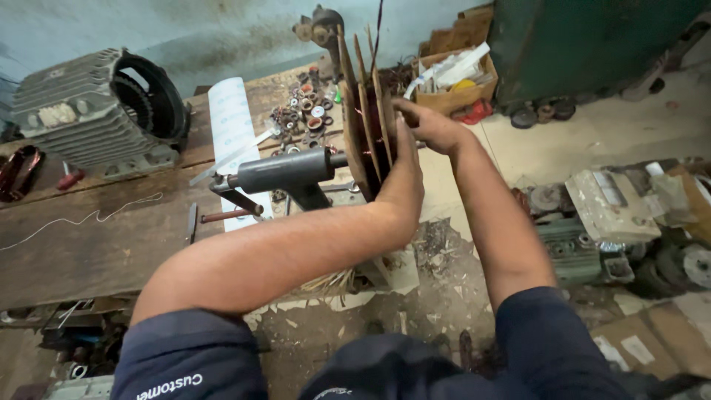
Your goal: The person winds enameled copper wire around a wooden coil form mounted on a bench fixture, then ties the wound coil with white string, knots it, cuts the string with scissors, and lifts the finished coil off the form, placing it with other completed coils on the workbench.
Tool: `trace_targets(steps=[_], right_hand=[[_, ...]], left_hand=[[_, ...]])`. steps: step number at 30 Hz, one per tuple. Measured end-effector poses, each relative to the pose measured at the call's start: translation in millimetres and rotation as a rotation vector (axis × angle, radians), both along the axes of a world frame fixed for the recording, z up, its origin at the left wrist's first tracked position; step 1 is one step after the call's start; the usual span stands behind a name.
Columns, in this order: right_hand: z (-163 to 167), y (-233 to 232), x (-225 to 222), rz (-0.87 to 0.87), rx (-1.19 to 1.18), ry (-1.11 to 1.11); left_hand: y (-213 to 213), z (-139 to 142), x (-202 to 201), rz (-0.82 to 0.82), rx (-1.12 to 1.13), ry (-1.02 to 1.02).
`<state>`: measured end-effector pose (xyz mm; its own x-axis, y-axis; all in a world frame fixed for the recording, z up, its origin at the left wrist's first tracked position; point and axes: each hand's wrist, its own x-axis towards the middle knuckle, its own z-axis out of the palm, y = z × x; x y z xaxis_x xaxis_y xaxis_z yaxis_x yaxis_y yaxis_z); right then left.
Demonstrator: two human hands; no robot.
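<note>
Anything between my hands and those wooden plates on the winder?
Nothing visible. The left hand already rests against the near side of the wooden plates, and the right hand grips them from the far side, on the winder shaft.

The wooden plates [366,118] on the winder are reddish brown, with thin copper-coloured wire showing between them. The winder's body [285,172] is dark grey. The workbench [81,244] is worn brown wood, crossed near its left edge by a pale string [89,217]. The ribbed motor housing [96,111] at the far left corner is light grey with a black inner ring. A white sheet roll [231,122] lies mid-bench. The sleeves [189,355] are dark navy. The cardboard box [453,92] is tan, the cabinet [585,41] green.
</note>
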<state>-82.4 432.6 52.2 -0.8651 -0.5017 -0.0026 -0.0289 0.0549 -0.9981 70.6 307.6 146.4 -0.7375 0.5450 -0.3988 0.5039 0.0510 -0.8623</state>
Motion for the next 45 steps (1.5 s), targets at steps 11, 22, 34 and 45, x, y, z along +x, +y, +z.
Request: trace_targets(steps=[11, 22, 34, 45], right_hand=[[-21.2, -13.7, -35.2, 0.207, -0.287, -0.195], [-25.0, -10.8, -52.2, 0.449, -0.381, -0.039], [-46.0, -8.7, -51.8, 0.296, -0.439, -0.069], [-39.6, -10.1, -55.1, 0.299, -0.334, -0.027]], left_hand=[[5.0, 15.2, 9.6, 0.045, 0.070, -0.126], [-48.2, -25.4, 82.8, -0.414, 1.515, 0.048], [-49.6, -89.1, 63.7, 0.018, 2.163, 0.138], [-40.8, -92.6, 56.8, -0.002, 2.161, 0.249]])
